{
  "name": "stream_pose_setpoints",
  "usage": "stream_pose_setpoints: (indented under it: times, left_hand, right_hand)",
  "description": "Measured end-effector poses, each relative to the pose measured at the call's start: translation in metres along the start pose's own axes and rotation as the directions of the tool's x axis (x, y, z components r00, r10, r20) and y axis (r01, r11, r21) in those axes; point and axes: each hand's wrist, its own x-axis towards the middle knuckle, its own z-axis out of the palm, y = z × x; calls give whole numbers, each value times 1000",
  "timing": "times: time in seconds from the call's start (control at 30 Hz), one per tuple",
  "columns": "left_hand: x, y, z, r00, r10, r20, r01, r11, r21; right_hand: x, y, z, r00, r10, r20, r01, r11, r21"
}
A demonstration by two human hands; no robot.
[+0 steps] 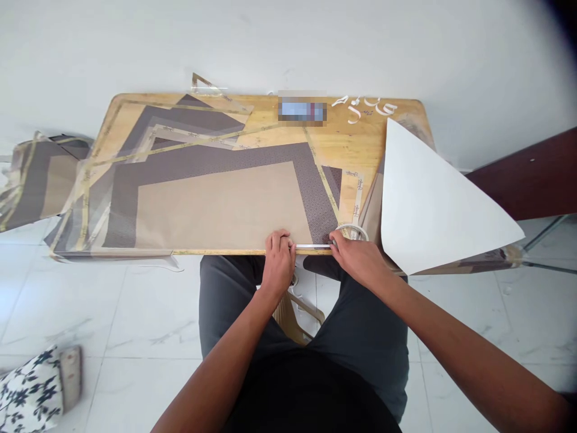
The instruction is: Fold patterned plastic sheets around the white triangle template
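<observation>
A short white strip of tape (313, 246) runs along the near edge of the brown sheet (216, 207), stretched between my two hands. My left hand (278, 258) is closed at the strip's left end, fingers curled together and pressed down at the table edge. To its right, my right hand (356, 257) grips a roll of tape (359, 230), with thumb and finger pinched where the strip leaves it. The sheet has a tan middle and a dark patterned border. What lies beneath my left fingers is hidden.
More dark-bordered and clear gold-edged sheets (193, 114) overlap on the wooden table (270, 141). A white sheet (433, 204) folds up at the right. White scraps (385, 109) and a blurred phone-like object (302, 110) lie at the back. Further sheets (58, 180) hang at the left.
</observation>
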Motion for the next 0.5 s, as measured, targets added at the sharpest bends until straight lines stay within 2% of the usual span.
stream_pose_setpoints:
  times: [0.5]
  left_hand:
    - [4, 2, -4, 999, -35, 34, 35, 999, -15]
  right_hand:
    - [6, -10, -11, 989, 68, 127, -64, 997, -42]
